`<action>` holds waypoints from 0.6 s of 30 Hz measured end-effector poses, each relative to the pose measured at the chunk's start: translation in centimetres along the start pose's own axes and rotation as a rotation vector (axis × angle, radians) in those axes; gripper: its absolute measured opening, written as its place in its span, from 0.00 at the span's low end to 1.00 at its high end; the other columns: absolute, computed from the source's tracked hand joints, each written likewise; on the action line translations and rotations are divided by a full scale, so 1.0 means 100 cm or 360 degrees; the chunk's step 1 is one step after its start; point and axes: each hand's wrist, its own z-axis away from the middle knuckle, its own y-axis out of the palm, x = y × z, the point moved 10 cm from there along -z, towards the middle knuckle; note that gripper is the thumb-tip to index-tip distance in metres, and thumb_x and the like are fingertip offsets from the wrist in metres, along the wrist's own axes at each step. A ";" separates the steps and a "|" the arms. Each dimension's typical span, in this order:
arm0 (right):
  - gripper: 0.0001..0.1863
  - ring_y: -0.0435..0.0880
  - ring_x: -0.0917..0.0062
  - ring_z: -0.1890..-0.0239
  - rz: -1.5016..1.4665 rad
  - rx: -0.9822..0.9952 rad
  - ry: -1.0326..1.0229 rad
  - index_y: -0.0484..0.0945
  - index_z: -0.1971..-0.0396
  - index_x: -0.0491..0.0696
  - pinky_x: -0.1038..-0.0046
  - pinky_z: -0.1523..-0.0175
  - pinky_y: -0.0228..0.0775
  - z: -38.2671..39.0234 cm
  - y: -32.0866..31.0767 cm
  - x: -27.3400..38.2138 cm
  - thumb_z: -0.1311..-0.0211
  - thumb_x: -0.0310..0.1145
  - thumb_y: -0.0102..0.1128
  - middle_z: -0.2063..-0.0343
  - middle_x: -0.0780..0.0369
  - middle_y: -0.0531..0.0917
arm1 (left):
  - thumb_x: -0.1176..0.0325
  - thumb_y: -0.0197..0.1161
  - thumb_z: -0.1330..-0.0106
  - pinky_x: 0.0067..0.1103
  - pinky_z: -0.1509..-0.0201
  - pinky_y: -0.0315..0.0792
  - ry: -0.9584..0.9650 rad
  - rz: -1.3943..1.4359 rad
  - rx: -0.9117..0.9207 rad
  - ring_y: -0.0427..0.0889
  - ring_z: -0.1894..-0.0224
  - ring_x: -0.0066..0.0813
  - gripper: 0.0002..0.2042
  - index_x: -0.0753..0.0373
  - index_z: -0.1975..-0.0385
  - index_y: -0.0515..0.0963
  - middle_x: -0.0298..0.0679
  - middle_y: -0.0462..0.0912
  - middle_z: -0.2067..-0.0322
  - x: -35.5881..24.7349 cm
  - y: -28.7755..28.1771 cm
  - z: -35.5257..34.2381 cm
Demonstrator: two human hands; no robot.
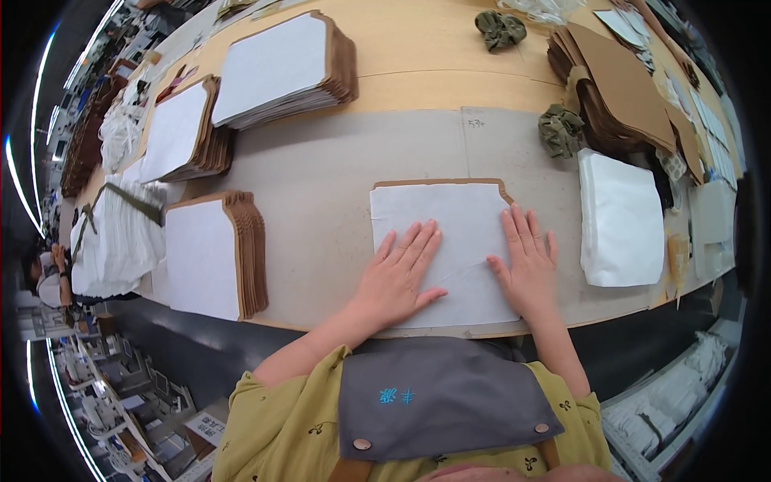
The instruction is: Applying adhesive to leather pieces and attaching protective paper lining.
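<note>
Fingers (414, 241) of the left hand (397, 277) lie flat and spread, palm down on the white fabric sheet (438, 217), gripping nothing. Right hand (526, 269) same pose: fingers straight, slightly fanned, pressing the sheet's right side, nothing clasped. Sheet sits on a brown card template (442, 184) near the front edge of the table (321, 185), centre; the card shows only as a thin strip along the sheet's far edge, with a notched far-right corner. Flat palms look like they are smoothing the cloth and pinning it square to the card; a faint crease runs between the hands.

Left front edge: stack of white-topped brown cards (213, 257). Two more such stacks (281, 68) toward the far left corner. Right edge: loose pile of white fabric (622, 217), a fanned heap of brown cards (618, 88) behind it. Two olive fabric bundles (560, 130) lie near that heap, what they are is unclear. White bundled cloth (116, 233) hangs at the left edge.

Sheet's near edge is partly covered by wrists. Far right corner clutter too warped to identify. A person at far left is cut off by the rim.
</note>
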 end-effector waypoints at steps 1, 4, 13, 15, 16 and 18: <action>0.41 0.54 0.69 0.23 0.0004 -0.0002 -0.0014 0.57 0.25 0.56 0.52 0.23 0.38 0.000 0.000 0.002 0.33 0.58 0.53 0.24 0.66 0.58 | 0.43 0.57 0.31 0.43 0.21 0.42 -0.0011 0.0001 -0.0010 0.47 0.22 0.46 0.45 0.68 0.25 0.47 0.51 0.47 0.24 0.003 0.002 0.001; 0.39 0.55 0.69 0.23 0.0018 -0.0023 -0.0006 0.59 0.26 0.57 0.53 0.23 0.40 0.000 -0.001 0.003 0.32 0.58 0.52 0.25 0.66 0.59 | 0.42 0.57 0.31 0.43 0.22 0.44 -0.0426 0.0019 -0.0222 0.49 0.22 0.46 0.45 0.68 0.25 0.48 0.50 0.49 0.24 0.037 -0.007 0.010; 0.36 0.56 0.68 0.24 -0.0042 -0.0096 -0.0028 0.61 0.27 0.56 0.54 0.24 0.42 0.003 -0.007 0.003 0.30 0.55 0.52 0.25 0.65 0.60 | 0.43 0.53 0.29 0.45 0.22 0.43 -0.0798 -0.0241 -0.0385 0.51 0.23 0.46 0.42 0.67 0.25 0.50 0.49 0.51 0.24 0.075 -0.024 0.048; 0.35 0.57 0.68 0.24 -0.0030 -0.0104 -0.0038 0.61 0.27 0.56 0.54 0.24 0.42 0.003 -0.007 0.003 0.30 0.54 0.51 0.25 0.65 0.60 | 0.45 0.52 0.27 0.45 0.22 0.43 -0.0689 -0.0049 -0.0328 0.51 0.23 0.45 0.39 0.66 0.25 0.50 0.49 0.52 0.25 0.067 -0.022 0.046; 0.35 0.57 0.68 0.24 -0.0024 -0.0110 -0.0043 0.61 0.27 0.56 0.54 0.24 0.42 0.003 -0.007 0.003 0.30 0.54 0.51 0.25 0.65 0.60 | 0.45 0.52 0.27 0.45 0.22 0.43 -0.0690 -0.0047 -0.0337 0.51 0.23 0.45 0.39 0.66 0.25 0.50 0.49 0.52 0.25 0.065 -0.023 0.047; 0.33 0.56 0.66 0.24 -0.0065 -0.0137 -0.0055 0.63 0.28 0.55 0.53 0.24 0.43 0.002 -0.008 0.002 0.29 0.52 0.51 0.26 0.60 0.61 | 0.52 0.55 0.27 0.46 0.23 0.46 -0.0546 0.0015 -0.0499 0.55 0.24 0.45 0.36 0.64 0.25 0.52 0.49 0.56 0.26 0.053 -0.033 0.048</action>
